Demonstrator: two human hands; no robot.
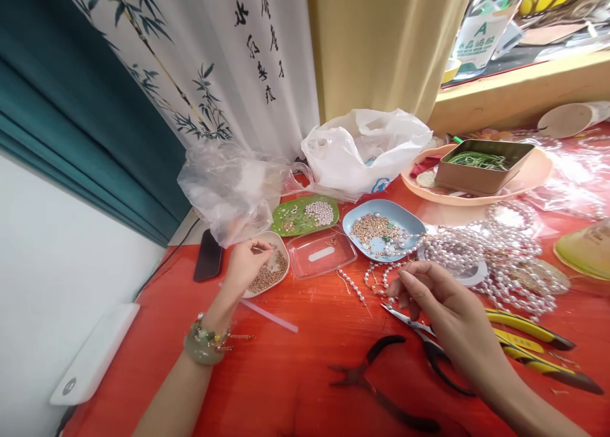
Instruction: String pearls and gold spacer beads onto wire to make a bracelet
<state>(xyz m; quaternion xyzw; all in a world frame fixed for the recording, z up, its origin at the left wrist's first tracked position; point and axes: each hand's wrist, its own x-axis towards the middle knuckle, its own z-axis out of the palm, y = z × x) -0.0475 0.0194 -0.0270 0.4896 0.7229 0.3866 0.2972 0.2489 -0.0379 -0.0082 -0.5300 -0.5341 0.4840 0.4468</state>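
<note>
My left hand point(242, 267) is over the pale dish of small gold beads point(267, 277), thumb and forefinger pinched together. What sits between those fingertips is too small to make out. On the right, my right hand point(443, 303) is closed in a pinch above the scissors point(405, 317), near the strings of silvery pearl beads point(376, 278). Its fingertips hide whatever they grip. A short pearl strand point(351, 286) lies between my hands. Behind it are a clear plastic tray point(321, 268), a blue dish point(350, 224) of gold beads and a green dish point(298, 209) with pearls.
Black-handled pliers point(359, 376) lie in front, yellow-handled pliers point(524, 342) beside my right wrist. A pearl heap point(505, 259) spreads at right. Plastic bags point(366, 148), a tin of green cords point(471, 180) and a phone point(208, 256) stand or lie farther back.
</note>
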